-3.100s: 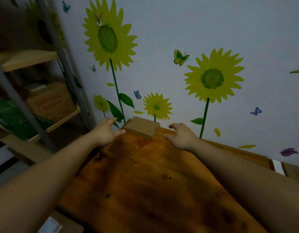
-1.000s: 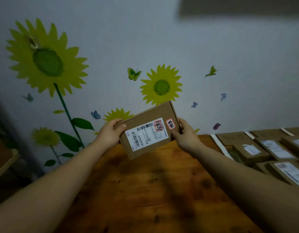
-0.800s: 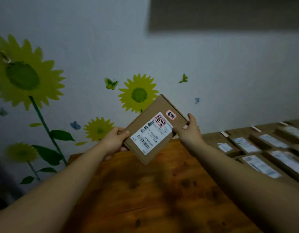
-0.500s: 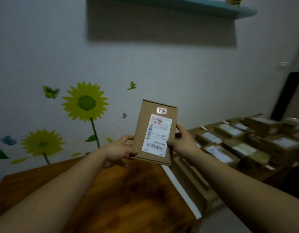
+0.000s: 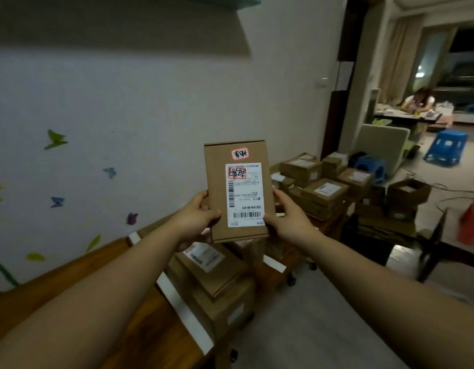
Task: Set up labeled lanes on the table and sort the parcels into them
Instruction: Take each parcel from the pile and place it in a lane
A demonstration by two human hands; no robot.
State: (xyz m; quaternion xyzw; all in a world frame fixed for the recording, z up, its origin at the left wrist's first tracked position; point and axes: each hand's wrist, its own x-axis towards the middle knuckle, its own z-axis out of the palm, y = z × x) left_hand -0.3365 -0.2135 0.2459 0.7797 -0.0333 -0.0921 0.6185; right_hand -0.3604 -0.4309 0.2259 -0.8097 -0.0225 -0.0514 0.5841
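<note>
I hold a flat brown cardboard parcel [image 5: 219, 182] upright in front of me, its white shipping label and a small red-edged sticker facing me. My left hand [image 5: 195, 217] grips its lower left edge and my right hand [image 5: 289, 219] grips its lower right edge. Below it runs the wooden table [image 5: 140, 339], crossed by white tape strips [image 5: 182, 307] that mark lanes. Several labeled parcels [image 5: 209, 265] lie stacked in the lane right of the nearest strip, and more parcels [image 5: 323, 193] fill the table's far end.
A wall with butterfly and leaf stickers [image 5: 57, 202] runs along the table's far side. More cartons [image 5: 406, 193] and blue stools [image 5: 446, 145] stand on the floor to the right. A person [image 5: 419, 98] sits at a far table. Grey floor [image 5: 323, 328] lies beside the table.
The view has swung right along the table, from the sunflower wall to the parcel-filled lanes. The parcel, lifted from the table's left end, has been turned upright in both hands.
</note>
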